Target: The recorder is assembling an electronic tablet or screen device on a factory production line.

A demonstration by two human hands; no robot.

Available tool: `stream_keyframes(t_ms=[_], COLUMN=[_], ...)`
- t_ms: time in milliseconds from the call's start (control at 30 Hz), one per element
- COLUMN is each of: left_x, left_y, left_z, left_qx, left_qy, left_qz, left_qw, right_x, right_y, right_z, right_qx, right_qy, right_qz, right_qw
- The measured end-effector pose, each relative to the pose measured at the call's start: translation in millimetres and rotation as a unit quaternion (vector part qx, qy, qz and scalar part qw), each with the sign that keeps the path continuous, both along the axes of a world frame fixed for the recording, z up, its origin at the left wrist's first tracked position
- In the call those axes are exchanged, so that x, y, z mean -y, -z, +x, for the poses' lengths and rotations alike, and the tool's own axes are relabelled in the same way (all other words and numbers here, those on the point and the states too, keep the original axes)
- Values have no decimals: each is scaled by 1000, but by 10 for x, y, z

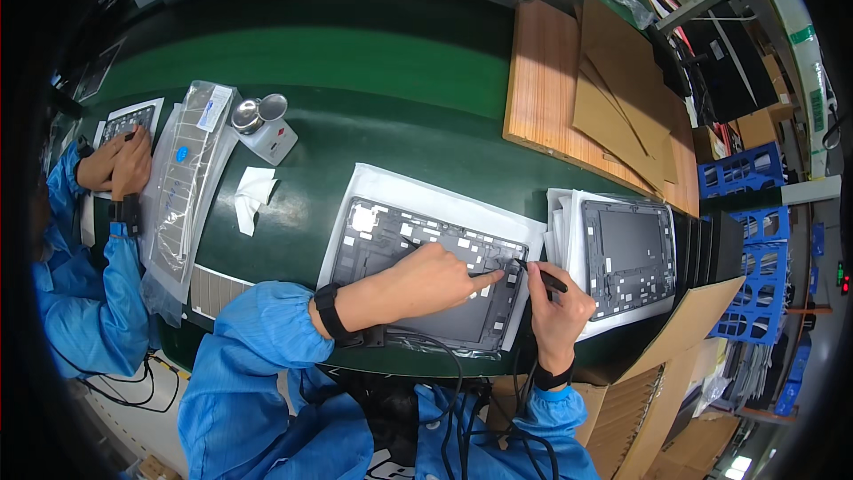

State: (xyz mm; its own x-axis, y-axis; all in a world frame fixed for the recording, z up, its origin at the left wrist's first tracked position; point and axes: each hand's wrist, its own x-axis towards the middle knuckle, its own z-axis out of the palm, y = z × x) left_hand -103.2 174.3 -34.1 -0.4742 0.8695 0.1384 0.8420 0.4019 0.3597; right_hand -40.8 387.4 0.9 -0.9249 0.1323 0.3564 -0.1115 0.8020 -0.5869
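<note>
So here's my view looking down at the green bench [382,62]. My left hand [426,280] is lying across a dark grey tablet back frame [418,267] that sits on a white foam sheet [426,191] right at the near edge of the bench. The fingers are mostly curled, with the index finger stretched out and pressing down near the frame's right edge. My right hand [558,302] is pinched shut around a thin black tool [540,274], looks like tweezers or a pen-type pick, tip pointing at the same spot the left index is holding.

How far along? I'd say somewhere in the middle of this unit. The frame already carries a bunch of small white and pale patches around its upper rim and corners, so a good share of the sticking looks done. The bit at the right edge is what's in hand now, and I can't tell whether that piece is fully seated since my fingers cover it.

The frame itself is flat, face-up, open centre panel darker than the border. To the right there's a stack of similar frames [626,258] on white sheets, with a cardboard box [675,320] beside it.

On the far left a co-worker's hands [115,164] rest on another small device.
</note>
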Motion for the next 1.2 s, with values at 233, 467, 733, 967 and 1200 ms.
stream_keyframes(t_ms=[233,467,733,967,1200], left_x=[-33,-213,-239,-239,-248], left_y=[-93,-182,-37,-53,-63], left_z=[-32,-234,-248,-246,-282], left_qx=[-13,-66,-98,-97,-98], left_qy=[20,-5,5,9,7], left_qz=[1,-31,6,-16,-16], left_qw=[1000,997,995,995,995], right_x=[-13,-21,-34,-50,-10], right_y=[1,-10,36,70,-14], right_z=[-3,10,-6,-4,40], right_qx=[3,14,-28,-27,-9], right_qy=[2,6,-2,2,-2], right_qz=[-5,-11,-9,-16,23], right_qw=[1000,1000,1000,1000,1000])
